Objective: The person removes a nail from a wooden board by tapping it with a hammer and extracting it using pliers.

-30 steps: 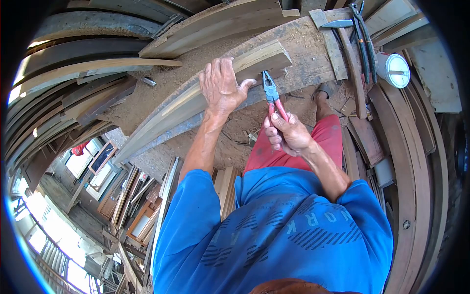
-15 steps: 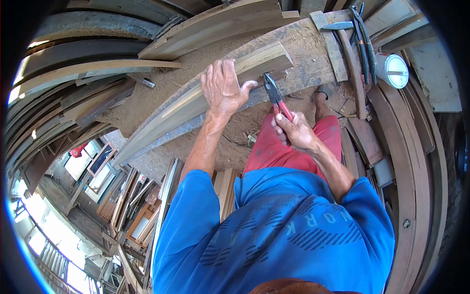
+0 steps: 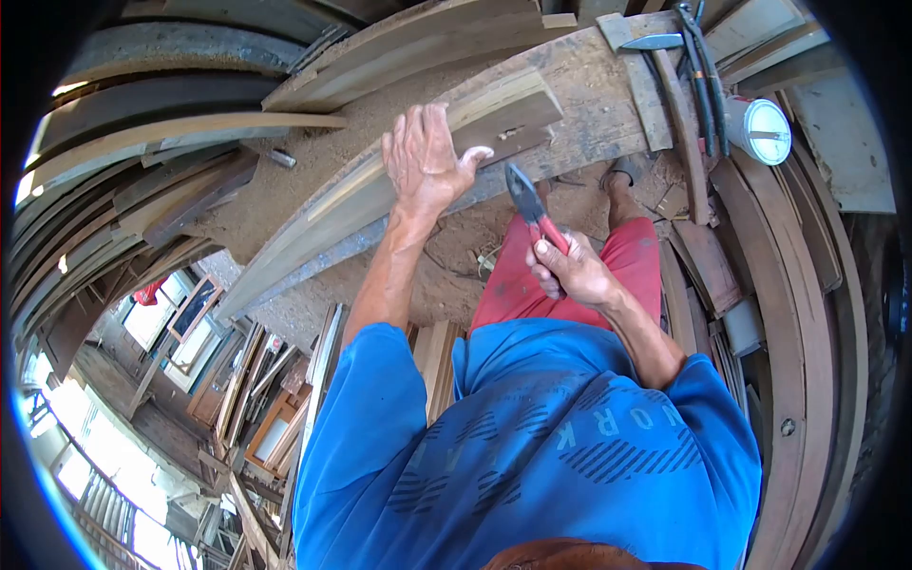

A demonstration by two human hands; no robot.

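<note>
A long, pale wooden plank (image 3: 494, 119) stands on edge along the workbench (image 3: 603, 114). Near its end, the face toward me has a small rough hole or splintered spot. My left hand (image 3: 426, 166) grips the plank from above, fingers over the top edge and thumb stretched along the near face. In my right hand (image 3: 573, 273) is a pair of pliers (image 3: 527, 204) with red handles and dark jaws. Their jaws point up toward the plank, a short gap from it. Whether the jaws hold anything is too small to tell.
A hammer (image 3: 665, 71) and long-handled pincers (image 3: 705, 90) lie at the bench's right end, beside a white bucket (image 3: 766, 131). Stacked boards (image 3: 180, 95) crowd the left, and more timber (image 3: 788, 313) lines the right. Sawdust covers the bench and ground.
The pliers have come away from the plank's face, down toward me, uncovering the rough spot there. My left hand keeps its place on the plank.
</note>
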